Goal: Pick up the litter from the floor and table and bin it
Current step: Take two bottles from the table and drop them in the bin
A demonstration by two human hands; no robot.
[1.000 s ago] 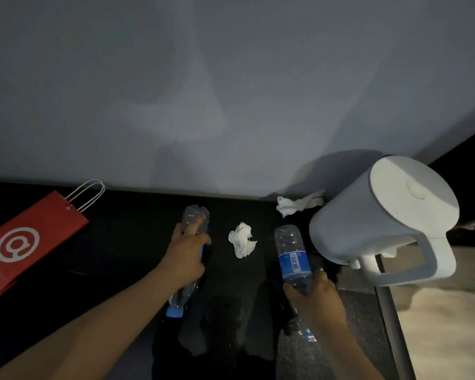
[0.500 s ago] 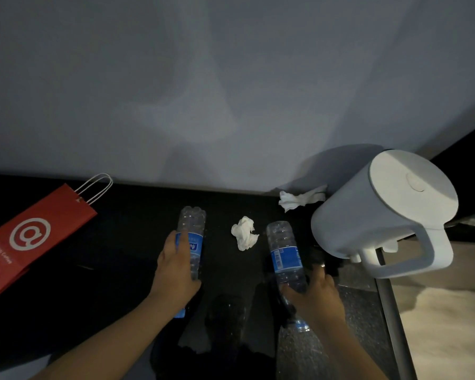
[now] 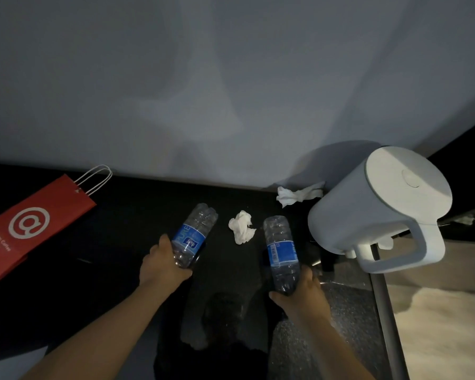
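Both hands loaded. Left hand [image 3: 163, 266] wrapped around the neck end of the left bottle [image 3: 194, 235], base pointing up toward the wall [image 3: 231, 78], blue label facing camera. Right hand [image 3: 299, 289] gripping the lower end of the right bottle [image 3: 281, 252], fingers curled around it, base also pointing away, barcode side of the label showing. Both bottles clear plastic, look empty, tilted; can't tell if they touch the table [image 3: 121, 229] or sit just above it.

Litter on the table: crumpled tissue [image 3: 242, 227] between the two bottles, touching neither. Second tissue [image 3: 298, 193] further back against the wall, just beside the kettle [image 3: 379, 207].

Kettle is white, lid closed, handle toward the camera, at the table's right end near the edge. Red paper bag [image 3: 30, 229] with white logo and white cord handles lies flat at far left, well apart from the bottles.

Table top is black and glossy, dim lighting, reflections under the hands. Lighter floor [image 3: 436, 325] visible right of the table edge. No bin in frame.
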